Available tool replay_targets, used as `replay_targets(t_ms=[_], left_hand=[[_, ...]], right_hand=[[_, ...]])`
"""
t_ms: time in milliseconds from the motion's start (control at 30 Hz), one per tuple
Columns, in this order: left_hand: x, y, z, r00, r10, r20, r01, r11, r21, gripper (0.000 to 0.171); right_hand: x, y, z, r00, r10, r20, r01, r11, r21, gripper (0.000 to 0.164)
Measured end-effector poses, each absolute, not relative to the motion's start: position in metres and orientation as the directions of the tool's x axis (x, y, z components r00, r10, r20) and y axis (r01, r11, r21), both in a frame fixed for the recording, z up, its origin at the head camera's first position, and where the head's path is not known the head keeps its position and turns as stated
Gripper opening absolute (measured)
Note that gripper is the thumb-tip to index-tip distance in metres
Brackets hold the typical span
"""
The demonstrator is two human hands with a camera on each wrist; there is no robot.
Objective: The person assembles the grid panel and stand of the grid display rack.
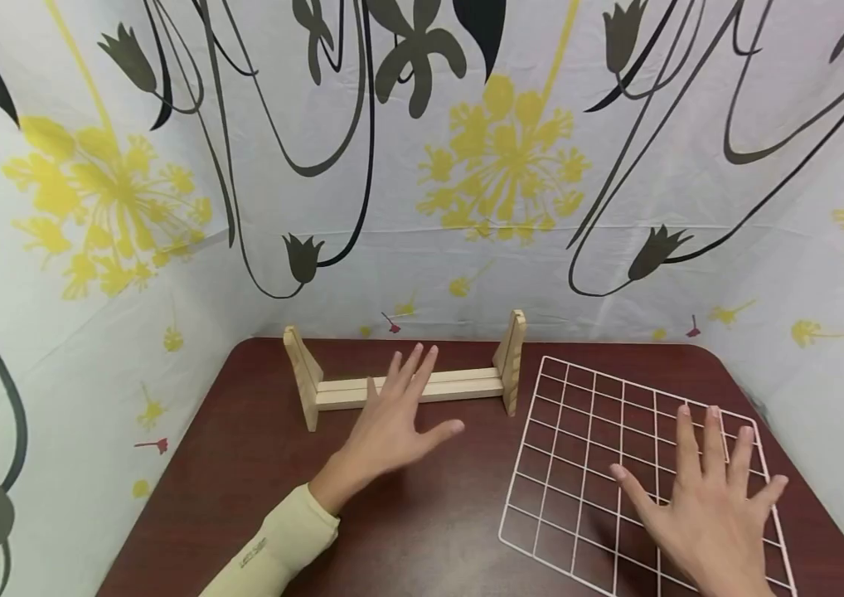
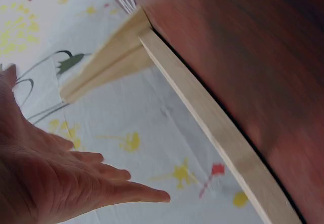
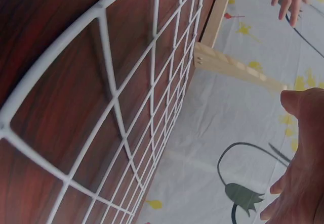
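Note:
My left hand (image 1: 392,427) is held out with fingers spread, overlapping the middle of a pale wooden stand (image 1: 463,385) in the head view. Two upright end pieces, joined by a slatted crossbar, make up this stand. In the left wrist view the crossbar (image 2: 212,133) runs past the left hand (image 2: 71,178), whose fingers hold nothing. Over a white wire grid panel (image 1: 579,464) on the right, my right hand (image 1: 716,506) has its fingers spread too. The right wrist view shows the grid (image 3: 115,95) lying on the table, apart from the right hand (image 3: 304,168).
The dark red-brown table (image 1: 437,531) has rounded far corners. White fabric (image 1: 407,249) with grey tulips and yellow flowers hangs behind it and along both sides. The grid's near right corner reaches close to the table's right edge.

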State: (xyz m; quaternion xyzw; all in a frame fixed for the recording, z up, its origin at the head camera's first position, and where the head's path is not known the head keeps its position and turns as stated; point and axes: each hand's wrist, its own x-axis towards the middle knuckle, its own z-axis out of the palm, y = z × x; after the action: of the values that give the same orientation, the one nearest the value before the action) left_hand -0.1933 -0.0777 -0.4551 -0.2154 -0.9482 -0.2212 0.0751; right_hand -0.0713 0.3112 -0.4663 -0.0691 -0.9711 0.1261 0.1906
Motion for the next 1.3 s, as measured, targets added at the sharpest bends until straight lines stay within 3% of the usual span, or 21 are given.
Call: replay_targets(t_ms=[233,467,667,800,900,1000,1133,1300], left_hand=[[-0.191,-0.057,-0.448,-0.889,0.422,0.179,0.446,0.703,0.554,0.093],[-0.190,-0.027,-0.449,-0.844,0.518,0.142,0.499,0.658,0.564,0.089],[-0.191,-0.002,-0.454,-0.822,0.562,0.091,0.508,0.653,0.561,0.084],[-0.198,0.013,-0.461,-0.830,0.556,0.053,0.475,0.653,0.590,0.079],[-0.204,0.023,-0.467,-0.835,0.550,0.006,0.438,0.659,0.612,0.073],[-0.211,0.033,-0.471,-0.839,0.542,-0.046,0.412,0.689,0.596,0.066],[-0.219,0.045,-0.477,-0.850,0.517,-0.103,0.390,0.749,0.536,0.054],[-0.222,0.056,-0.480,-0.870,0.464,-0.167,0.366,0.835,0.411,0.060]], right_hand=[[-0.073,0.324,-0.472,-0.935,0.172,0.311,0.089,0.961,-0.263,0.105],[-0.067,0.341,-0.481,-0.954,0.208,0.214,0.151,0.954,-0.258,0.097],[-0.064,0.375,-0.485,-0.974,0.217,-0.071,0.227,0.948,-0.223,0.099],[-0.066,0.398,-0.486,-0.929,0.263,-0.259,0.313,0.933,-0.177,0.108],[-0.068,0.412,-0.488,-0.889,0.324,-0.325,0.386,0.910,-0.149,0.113],[-0.070,0.422,-0.491,-0.861,0.371,-0.348,0.433,0.894,-0.119,0.114],[-0.070,0.436,-0.496,-0.875,0.374,-0.307,0.425,0.898,-0.117,0.107],[-0.069,0.446,-0.494,-0.849,0.424,-0.316,0.474,0.874,-0.102,0.102]])
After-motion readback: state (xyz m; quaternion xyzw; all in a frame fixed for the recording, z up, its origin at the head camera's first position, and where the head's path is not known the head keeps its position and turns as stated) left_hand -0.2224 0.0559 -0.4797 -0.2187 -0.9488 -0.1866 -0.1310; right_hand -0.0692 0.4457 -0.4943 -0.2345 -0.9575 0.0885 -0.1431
